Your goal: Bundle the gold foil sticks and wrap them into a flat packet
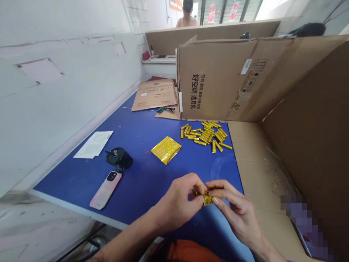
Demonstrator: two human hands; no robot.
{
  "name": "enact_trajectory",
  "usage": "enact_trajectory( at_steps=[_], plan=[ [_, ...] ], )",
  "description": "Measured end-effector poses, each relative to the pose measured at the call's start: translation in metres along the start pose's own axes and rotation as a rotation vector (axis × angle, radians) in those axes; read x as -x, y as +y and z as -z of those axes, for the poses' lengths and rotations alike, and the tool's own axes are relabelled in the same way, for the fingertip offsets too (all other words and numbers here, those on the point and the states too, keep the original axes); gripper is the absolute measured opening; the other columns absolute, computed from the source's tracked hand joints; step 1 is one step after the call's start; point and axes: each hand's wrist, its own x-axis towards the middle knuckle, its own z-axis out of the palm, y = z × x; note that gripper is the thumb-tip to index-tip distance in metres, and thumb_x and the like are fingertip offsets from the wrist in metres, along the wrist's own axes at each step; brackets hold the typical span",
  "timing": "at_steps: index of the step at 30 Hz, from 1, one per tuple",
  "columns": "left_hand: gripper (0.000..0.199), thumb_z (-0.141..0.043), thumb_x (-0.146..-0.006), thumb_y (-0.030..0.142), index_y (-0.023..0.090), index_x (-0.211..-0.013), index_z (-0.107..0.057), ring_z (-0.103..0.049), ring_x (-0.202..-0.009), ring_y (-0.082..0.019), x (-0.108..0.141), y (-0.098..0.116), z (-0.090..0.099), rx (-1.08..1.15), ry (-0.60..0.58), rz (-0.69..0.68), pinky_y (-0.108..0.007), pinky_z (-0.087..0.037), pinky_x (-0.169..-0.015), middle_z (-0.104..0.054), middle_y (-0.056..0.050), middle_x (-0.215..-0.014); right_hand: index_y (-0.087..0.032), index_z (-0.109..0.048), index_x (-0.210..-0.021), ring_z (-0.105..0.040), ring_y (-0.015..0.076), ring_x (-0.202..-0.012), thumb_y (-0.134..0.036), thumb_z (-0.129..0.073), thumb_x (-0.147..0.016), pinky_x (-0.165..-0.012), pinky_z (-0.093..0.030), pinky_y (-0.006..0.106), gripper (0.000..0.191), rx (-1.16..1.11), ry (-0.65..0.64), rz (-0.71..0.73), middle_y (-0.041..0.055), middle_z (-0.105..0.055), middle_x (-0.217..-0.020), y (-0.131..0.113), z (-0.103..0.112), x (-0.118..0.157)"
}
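Observation:
Near the table's front edge, my left hand [181,198] and my right hand [236,203] meet over a small piece of shiny gold foil paper [208,199]. Thumb and fingers of each hand pinch it from either side, and part of it is hidden behind them. Beyond my hands lies a flat stack of gold foil sheets [166,150]. Farther back and to the right is a loose pile of small folded gold foil strips [205,135], some side by side and some crossing each other.
On the left of the blue table [141,178] are a pink phone [105,191], a dark lidded mug [121,158] and white paper [94,144]. A large cardboard box [215,80] walls off the back. Flattened cardboard [155,94] lies behind. A person [187,16] is in the background.

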Motion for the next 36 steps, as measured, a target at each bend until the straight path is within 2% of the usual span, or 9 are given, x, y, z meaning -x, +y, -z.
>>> enact_trajectory(
  at_steps=[6,11,20,24,30,36],
  plan=[
    [0.008,-0.047,-0.069,0.008,0.015,-0.072,-0.049,-0.054,-0.070,-0.012,-0.002,-0.004,-0.002,0.025,0.054,0.043,-0.023,-0.042,-0.065,-0.058,-0.002,-0.076,-0.024,-0.065,-0.094,-0.056,0.0209,-0.094,-0.025,-0.054,-0.080,-0.081,-0.047,0.033,0.018,0.003,-0.045,-0.006,0.0079,-0.060,-0.100,-0.002,-0.001,-0.001],
    [0.022,-0.045,-0.067,0.005,0.015,-0.084,-0.055,-0.055,-0.070,-0.011,-0.006,-0.010,-0.005,0.120,0.041,0.072,-0.022,-0.042,-0.063,-0.057,-0.001,-0.078,-0.026,-0.064,-0.098,-0.053,0.0206,-0.099,-0.023,-0.053,-0.080,-0.084,-0.045,0.034,0.020,0.028,-0.078,-0.007,0.0070,-0.057,-0.105,0.000,0.001,-0.004],
    [0.012,-0.052,-0.064,0.008,0.013,-0.072,-0.059,-0.056,-0.075,-0.013,-0.012,-0.014,-0.003,0.193,0.006,0.155,-0.023,-0.043,-0.067,-0.060,-0.004,-0.084,-0.027,-0.064,-0.094,-0.053,0.0202,-0.097,-0.024,-0.051,-0.081,-0.083,-0.045,0.034,0.018,0.124,-0.102,0.004,0.0064,-0.055,-0.110,0.003,0.005,-0.006],
    [0.012,-0.051,-0.064,0.009,0.013,-0.074,-0.055,-0.057,-0.072,-0.013,-0.015,-0.016,-0.006,0.279,0.019,0.216,-0.024,-0.044,-0.066,-0.061,-0.004,-0.079,-0.026,-0.065,-0.090,-0.052,0.0212,-0.100,-0.024,-0.050,-0.082,-0.084,-0.043,0.036,0.018,0.156,-0.032,0.006,0.0070,-0.058,-0.105,0.004,0.004,-0.007],
    [0.012,-0.049,-0.066,0.009,0.014,-0.075,-0.054,-0.058,-0.071,-0.013,-0.015,-0.016,-0.010,0.277,0.076,0.206,-0.025,-0.044,-0.067,-0.061,-0.003,-0.077,-0.026,-0.065,-0.093,-0.054,0.0202,-0.092,-0.024,-0.051,-0.081,-0.076,-0.046,0.034,0.018,0.183,0.124,0.038,0.0062,-0.060,-0.096,0.009,-0.001,-0.007],
    [0.008,-0.052,-0.071,0.018,0.013,-0.076,-0.056,-0.059,-0.073,-0.015,-0.017,-0.011,-0.010,0.298,0.089,0.185,-0.026,-0.045,-0.067,-0.062,-0.004,-0.074,-0.023,-0.065,-0.084,-0.055,0.0182,-0.083,-0.023,-0.052,-0.081,-0.071,-0.046,0.031,0.013,0.187,0.200,0.062,0.0048,-0.061,-0.085,0.010,-0.002,-0.012]
  ],
)
